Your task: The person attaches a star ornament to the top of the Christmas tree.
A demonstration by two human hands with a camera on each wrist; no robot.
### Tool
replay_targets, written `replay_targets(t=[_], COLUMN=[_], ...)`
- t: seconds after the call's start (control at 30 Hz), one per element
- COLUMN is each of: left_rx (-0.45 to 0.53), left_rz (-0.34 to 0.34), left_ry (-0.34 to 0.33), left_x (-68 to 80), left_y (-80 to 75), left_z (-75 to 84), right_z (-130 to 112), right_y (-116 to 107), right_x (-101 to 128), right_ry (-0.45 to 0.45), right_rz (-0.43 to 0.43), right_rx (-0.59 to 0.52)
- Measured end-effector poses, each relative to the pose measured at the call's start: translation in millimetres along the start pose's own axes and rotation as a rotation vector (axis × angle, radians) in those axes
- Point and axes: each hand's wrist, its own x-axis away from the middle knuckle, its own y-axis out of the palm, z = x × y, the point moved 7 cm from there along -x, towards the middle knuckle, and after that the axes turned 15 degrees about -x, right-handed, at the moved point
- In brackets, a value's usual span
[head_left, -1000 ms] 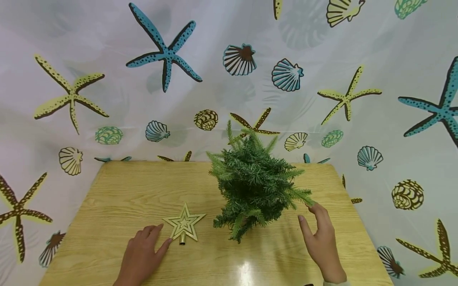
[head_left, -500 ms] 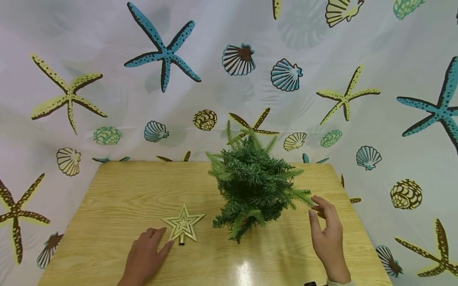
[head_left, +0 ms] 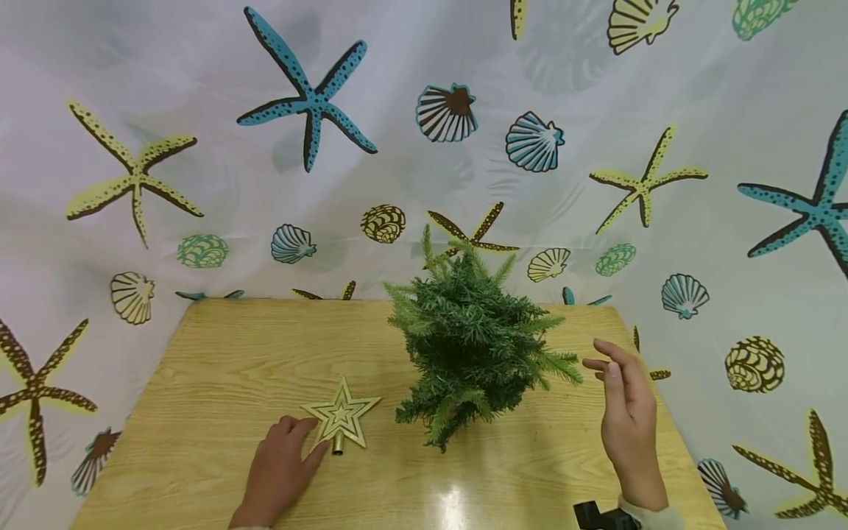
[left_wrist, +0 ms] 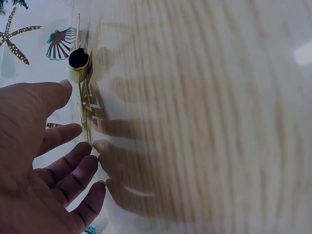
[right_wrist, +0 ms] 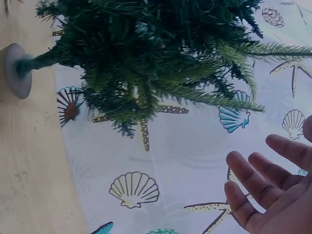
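The gold star topper (head_left: 341, 421) lay flat on the table (head_left: 218, 368), not yet lifted, touched by the left hand (head_left: 281, 471) with fingers spread. The small tree (head_left: 470, 346) stood bare-topped; the right hand (head_left: 629, 419) was held apart, fingers loosely straight.

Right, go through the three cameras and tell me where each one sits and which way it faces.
Head: worn on the head, looking forward and down at the wooden table, the small green tree and the gold star; the left hand and right hand show.
Left wrist: at the left hand, looking along the tabletop at the star edge-on.
Right wrist: at the right hand, looking sideways at the tree and its base.
Shared: head and right wrist both show the tree.
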Motion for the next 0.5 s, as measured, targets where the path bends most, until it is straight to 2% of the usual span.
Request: replay_targets(t=[0.23, 0.5], left_rx=[-0.011, -0.072], left_rz=[-0.048, -0.111], left_ry=[-0.022, -0.031], left_x=[-2.8, -2.7], left_y=[6.8, 20.0], left_z=[0.1, -0.9], right_z=[6, -10], right_y=[-5, -1], right_x=[-11, -26], right_ry=[-0.034, -0.1], right_rz=[-0.014, -0.056], right_rx=[-0.027, -0.043])
